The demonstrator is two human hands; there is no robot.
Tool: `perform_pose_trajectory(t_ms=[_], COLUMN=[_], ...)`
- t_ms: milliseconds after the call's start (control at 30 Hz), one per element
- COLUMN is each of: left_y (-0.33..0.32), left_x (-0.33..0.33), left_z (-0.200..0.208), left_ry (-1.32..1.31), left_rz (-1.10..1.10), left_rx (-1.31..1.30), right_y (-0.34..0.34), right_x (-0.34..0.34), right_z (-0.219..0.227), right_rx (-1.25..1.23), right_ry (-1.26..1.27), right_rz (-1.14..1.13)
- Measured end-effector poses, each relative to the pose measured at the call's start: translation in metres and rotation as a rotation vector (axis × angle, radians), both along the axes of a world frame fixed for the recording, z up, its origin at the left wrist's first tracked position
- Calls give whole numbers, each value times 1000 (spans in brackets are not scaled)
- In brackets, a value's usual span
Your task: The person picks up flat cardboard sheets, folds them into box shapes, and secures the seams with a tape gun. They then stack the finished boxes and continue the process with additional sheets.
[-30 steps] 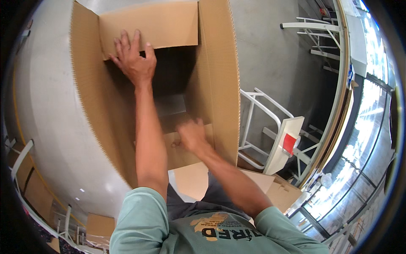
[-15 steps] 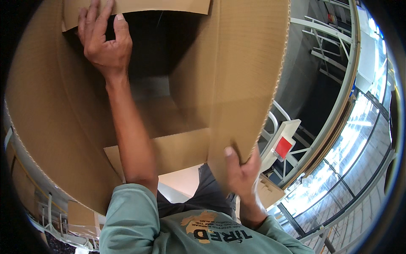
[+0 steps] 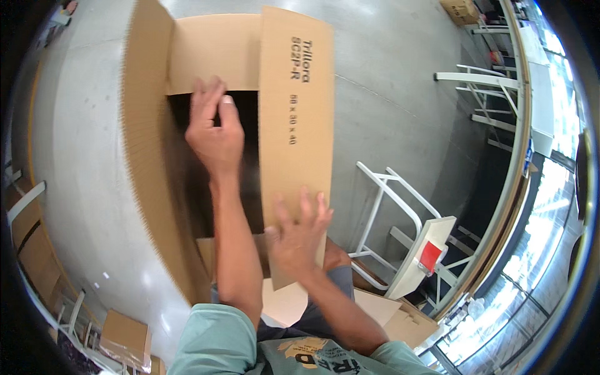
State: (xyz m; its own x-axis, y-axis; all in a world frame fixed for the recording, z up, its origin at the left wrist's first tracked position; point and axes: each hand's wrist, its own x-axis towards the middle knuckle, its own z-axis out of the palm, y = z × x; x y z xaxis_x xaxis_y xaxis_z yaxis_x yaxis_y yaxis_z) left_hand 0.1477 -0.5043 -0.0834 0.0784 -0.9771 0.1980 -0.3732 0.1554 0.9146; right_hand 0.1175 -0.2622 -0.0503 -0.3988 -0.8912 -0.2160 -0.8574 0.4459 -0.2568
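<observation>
A tall brown cardboard box [image 3: 215, 53] stands before me with its dark inside showing between the flaps. My left hand [image 3: 215, 128] reaches over the opening with fingers stretched out. Its fingertips overlap the inner edge of the far flap; whether they press on it I cannot tell. My right hand [image 3: 297, 234] lies spread on the near end of the long right flap [image 3: 297, 87], which is folded inward over part of the opening. The long left flap [image 3: 150, 144] sticks up and outward. My left forearm partly covers the short near flap [image 3: 206, 253].
On the right stands a white metal frame [image 3: 378, 206] beside a white board with a red patch [image 3: 431, 256]. A long bench edge [image 3: 522, 125] runs along that side. Another carton [image 3: 125, 334] sits at the lower left, and one [image 3: 459, 11] lies at the far right.
The right flap has swung inward from its outspread position, my right hand moving left onto it. The box now appears lower and farther from view. My left hand stays at the far flap.
</observation>
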Motion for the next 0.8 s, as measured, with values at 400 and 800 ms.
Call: perform_pose_trajectory(t_ms=[400, 800], left_y=[37, 91], left_x=[117, 15], left_z=[97, 0], left_ry=[-10, -1032], left_rz=[-398, -139], left_rx=[547, 276], right_y=[10, 8], right_x=[-48, -52], right_z=[-34, -26], right_rx=[-235, -118], right_ry=[-325, -265], right_rz=[-341, -333])
